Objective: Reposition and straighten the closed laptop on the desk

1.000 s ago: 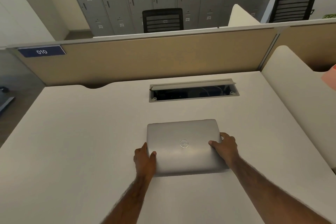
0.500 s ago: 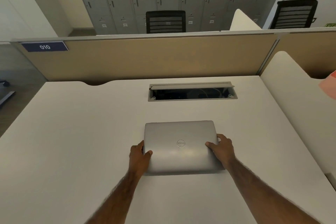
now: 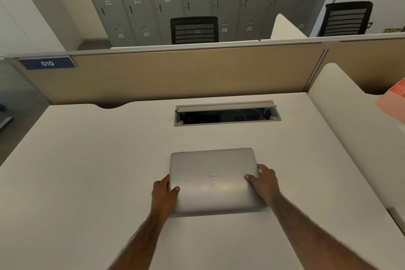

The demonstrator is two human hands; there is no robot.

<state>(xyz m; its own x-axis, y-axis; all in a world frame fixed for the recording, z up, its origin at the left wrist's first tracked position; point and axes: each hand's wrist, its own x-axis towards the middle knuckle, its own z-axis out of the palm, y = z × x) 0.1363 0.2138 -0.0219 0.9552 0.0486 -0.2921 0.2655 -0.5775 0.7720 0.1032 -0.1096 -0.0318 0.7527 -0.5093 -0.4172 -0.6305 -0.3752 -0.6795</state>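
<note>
Your left hand (image 3: pixel 163 193) clamps the left side of the closed silver-grey laptop (image 3: pixel 213 180), thumb lying on the lid near its front left corner and the other fingers curled down along the edge. Your right hand (image 3: pixel 264 184) grips the right side the same way, thumb pointing inward across the lid towards the round logo, fingers wrapped over the right edge. Both forearms reach in from the near edge of the bench.

The laptop lies flat on the pale off-white bench (image 3: pixel 87 171), roughly midway between its left and right edges and nearer to you than to the far edge. Its long sides run close to parallel with the far edge, with a slight skew.

Beyond the laptop, set apart from it, a rectangular grey cable hatch (image 3: pixel 226 114) is sunk into the bench top, its lid raised. A tan partition panel (image 3: pixel 175 74) stands along the far edge, carrying a dark blue label reading 010 (image 3: pixel 47 63) at its upper left corner.
</note>
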